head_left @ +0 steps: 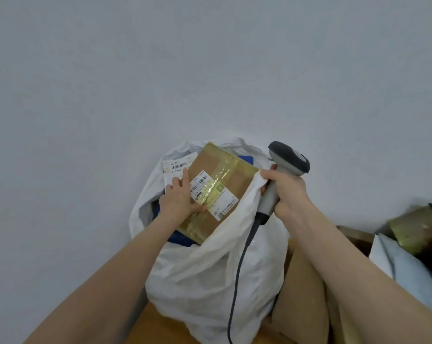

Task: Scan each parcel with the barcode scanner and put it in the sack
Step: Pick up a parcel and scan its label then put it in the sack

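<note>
A brown cardboard parcel (231, 183) with yellowed tape and a white barcode label lies tilted in the mouth of the white sack (210, 276). My left hand (179, 197) holds the parcel's left edge, thumb on top by the label and fingers stretched toward a white labelled parcel (176, 167) behind it. My right hand (288, 188) grips the handle of the grey barcode scanner (288, 157), whose head points up and left, and pinches the sack's right rim against it. The scanner's cable (237, 269) hangs down in front of the sack.
A blue item (179, 238) shows inside the sack under the parcel. To the right stands an open cardboard box (306, 289) holding a white mailer bag (403, 266), a taped brown parcel (416, 229) and a dark item. A plain pale wall fills the background.
</note>
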Motion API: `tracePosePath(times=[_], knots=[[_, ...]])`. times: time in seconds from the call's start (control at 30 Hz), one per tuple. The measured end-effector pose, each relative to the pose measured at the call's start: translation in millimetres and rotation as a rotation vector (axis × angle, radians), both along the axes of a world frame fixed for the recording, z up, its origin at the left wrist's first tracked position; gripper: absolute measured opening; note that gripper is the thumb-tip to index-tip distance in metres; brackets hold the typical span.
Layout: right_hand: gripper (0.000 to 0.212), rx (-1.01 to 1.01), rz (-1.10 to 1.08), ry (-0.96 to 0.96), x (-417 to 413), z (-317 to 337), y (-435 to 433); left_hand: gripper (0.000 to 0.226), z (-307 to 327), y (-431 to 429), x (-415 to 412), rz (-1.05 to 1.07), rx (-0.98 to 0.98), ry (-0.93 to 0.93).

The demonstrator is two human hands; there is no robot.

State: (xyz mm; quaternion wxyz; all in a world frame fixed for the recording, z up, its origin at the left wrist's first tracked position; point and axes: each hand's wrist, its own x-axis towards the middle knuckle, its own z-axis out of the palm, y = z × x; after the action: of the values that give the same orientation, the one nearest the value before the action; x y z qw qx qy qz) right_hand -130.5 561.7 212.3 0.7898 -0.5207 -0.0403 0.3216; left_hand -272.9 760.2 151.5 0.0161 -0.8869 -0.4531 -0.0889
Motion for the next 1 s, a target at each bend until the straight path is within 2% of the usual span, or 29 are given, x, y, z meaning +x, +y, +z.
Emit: tracePosePath(times=[0.13, 0.2, 0.23, 0.3, 0.37, 0.43, 0.47, 0.57, 0.67, 0.73, 0.77, 0.87, 1.0], knots=[[0.02, -0.021, 0.029, -0.106, -1, -2, -7, 0.132, 3, 1, -7, -0.035, -0.156, -0.183], [0.019, -0.054, 0.015, -0.154, 2, -7, -15, 0.121, 8, 1, -13, 0.005, -0.244, -0.325], [0.02, -0.069, 0.006, -0.163, 4, -10, -20, 0.111, 8, 2, -16, 0.028, -0.289, -0.354], [0.022, -0.079, 0.006, -0.14, 7, -13, -28, 0.082, 12, 1, -20, 0.053, -0.379, -0.269], [0.022, -0.042, 0.038, -0.048, 9, -13, -33, 0.052, 20, -3, -18, 0.02, -0.437, -0.246], [0.02, -0.023, 0.058, 0.021, 8, -9, -34, 0.031, 24, -10, -15, -0.038, -0.435, -0.299], [0.02, -0.017, 0.059, 0.026, 7, -8, -33, 0.026, 21, -15, -15, -0.061, -0.432, -0.268], [0.025, -0.01, 0.082, -0.065, 2, -7, -31, 0.039, -9, -30, -30, -0.038, -0.473, -0.137], [0.021, -0.051, 0.093, -0.183, 3, -7, -33, 0.055, -6, -23, -54, 0.048, -0.193, -0.226], [0.014, -0.122, 0.101, -0.256, 9, -6, -36, 0.065, 4, -12, -72, 0.186, -0.048, -0.285], [0.02, -0.17, 0.098, -0.287, 13, -5, -38, 0.072, 3, -7, -79, 0.268, -0.065, -0.288], [0.041, -0.326, 0.051, -0.372, 29, 1, -48, 0.094, -16, 0, -94, 0.472, -0.317, -0.394], [0.025, -0.401, 0.06, -0.424, 54, 15, -57, 0.099, -13, 26, -84, 0.453, -0.333, -0.459]])
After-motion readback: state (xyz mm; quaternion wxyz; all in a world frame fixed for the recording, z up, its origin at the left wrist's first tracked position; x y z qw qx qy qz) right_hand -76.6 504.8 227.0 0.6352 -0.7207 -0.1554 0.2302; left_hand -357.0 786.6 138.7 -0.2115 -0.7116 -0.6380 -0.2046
